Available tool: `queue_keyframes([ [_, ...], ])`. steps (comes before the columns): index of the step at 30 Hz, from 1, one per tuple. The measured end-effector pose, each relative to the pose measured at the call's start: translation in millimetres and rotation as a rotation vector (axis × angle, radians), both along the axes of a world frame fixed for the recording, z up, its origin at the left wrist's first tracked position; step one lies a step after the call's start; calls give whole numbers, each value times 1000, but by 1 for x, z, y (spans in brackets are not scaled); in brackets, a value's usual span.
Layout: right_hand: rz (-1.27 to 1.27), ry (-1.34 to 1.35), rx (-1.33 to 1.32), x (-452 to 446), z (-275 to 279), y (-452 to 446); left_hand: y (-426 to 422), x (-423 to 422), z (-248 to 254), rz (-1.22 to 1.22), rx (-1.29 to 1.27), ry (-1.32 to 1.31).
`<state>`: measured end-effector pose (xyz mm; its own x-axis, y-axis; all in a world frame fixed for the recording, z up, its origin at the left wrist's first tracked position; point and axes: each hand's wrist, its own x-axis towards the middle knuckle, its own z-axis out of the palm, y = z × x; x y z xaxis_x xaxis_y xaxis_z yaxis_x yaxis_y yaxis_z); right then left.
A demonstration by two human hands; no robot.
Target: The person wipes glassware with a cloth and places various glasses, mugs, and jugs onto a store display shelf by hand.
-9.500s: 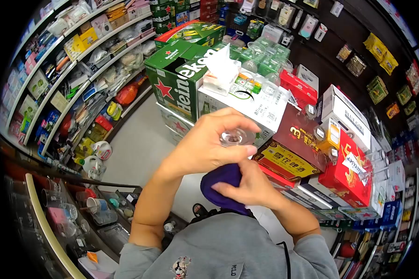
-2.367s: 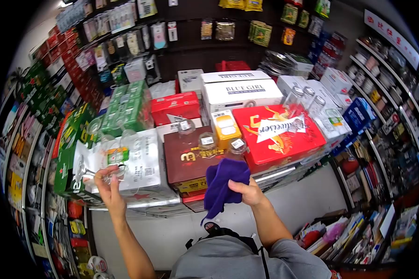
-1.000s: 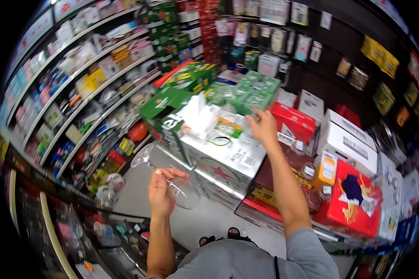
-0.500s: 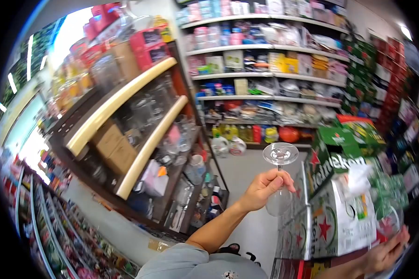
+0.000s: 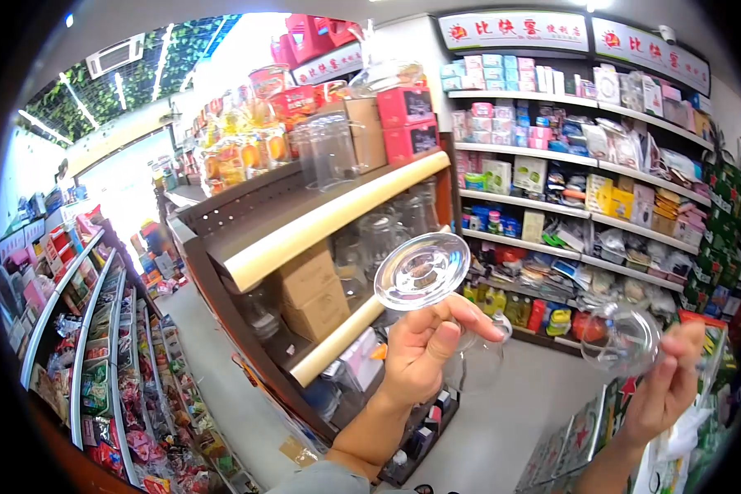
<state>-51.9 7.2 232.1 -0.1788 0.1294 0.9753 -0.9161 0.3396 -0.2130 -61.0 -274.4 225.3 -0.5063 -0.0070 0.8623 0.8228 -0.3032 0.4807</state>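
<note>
Clear glassware [image 5: 620, 339] in both hands [image 5: 422, 356], left goblet [image 5: 421, 270] base-up

Red 比快客 on two white signboards [image 5: 514, 33] above the wall shelves [image 5: 523, 96] (smaller 便利店 beside it on each)

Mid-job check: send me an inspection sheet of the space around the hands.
Surface: shelf top, bearing jugs and pink boxes.
Job's things: left glass, foot raised towards the camera; right glass, detail too blurred to tell.
Clutter: cartons on the tier below.
Hands: left hand holds the left glass; right hand holds the right glass.
Cables: nothing seen.
Surroundings: stocked wall shelves, snack shelves, floor.
</note>
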Motion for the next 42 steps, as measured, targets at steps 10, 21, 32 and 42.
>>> queue_keyframes([
  [10, 719, -152, 106, -96, 110, -117, -54, 62, 42, 518, -70, 13],
  [21, 1095, -232, 303, -195, 168, -217, -62, 87, 107, 944, -113, -11],
  [32, 576, 61, 358, -310, 217, -292, -91, -5, 218, 1479, -408, -17],
  [42, 602, -137, 505, -352, 203, -347, -123, -40, 225, 1502, -378, -88],
])
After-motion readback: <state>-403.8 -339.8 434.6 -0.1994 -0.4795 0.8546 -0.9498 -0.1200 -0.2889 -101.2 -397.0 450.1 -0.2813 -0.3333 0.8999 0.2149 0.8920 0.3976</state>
